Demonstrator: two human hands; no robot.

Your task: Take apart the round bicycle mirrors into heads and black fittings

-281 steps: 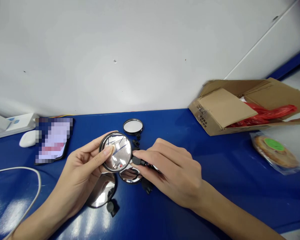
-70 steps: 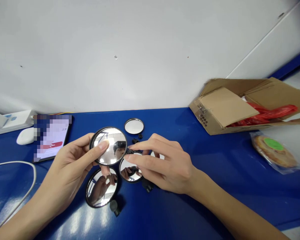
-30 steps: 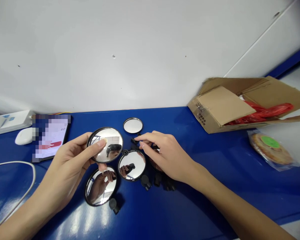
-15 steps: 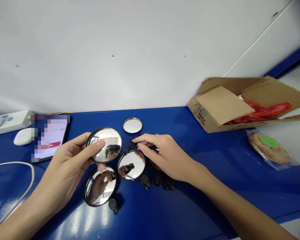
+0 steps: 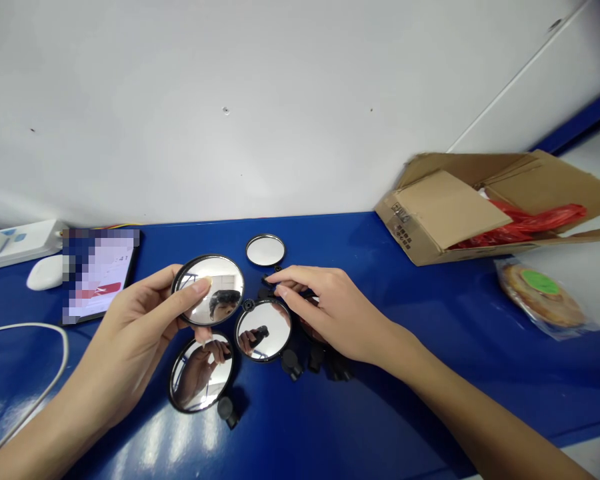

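Note:
My left hand (image 5: 140, 320) is closed on a round black-rimmed mirror (image 5: 225, 283), its thumb lying across the glass. A small black mount sticks out at the mirror's lower right rim. Just right of it, my right hand (image 5: 335, 307) pinches a small black plastic piece (image 5: 266, 291) between thumb and forefinger; the fingers partly hide it. Beneath the hands lie two more round mirrors, a lower-left mirror (image 5: 200, 380) and a middle mirror (image 5: 264, 333). Another mirror (image 5: 265, 251) lies farther back. Under my right hand is a further mirror (image 5: 313, 328), mostly covered.
Black clamp pieces (image 5: 292, 364) lie beside the mirrors on the blue table (image 5: 300, 427). To the left are a phone (image 5: 103, 280), a white rounded case (image 5: 46, 273) and a white cable (image 5: 65, 347). An open cardboard box (image 5: 445, 213) and a wrapped pastry (image 5: 540, 300) sit right.

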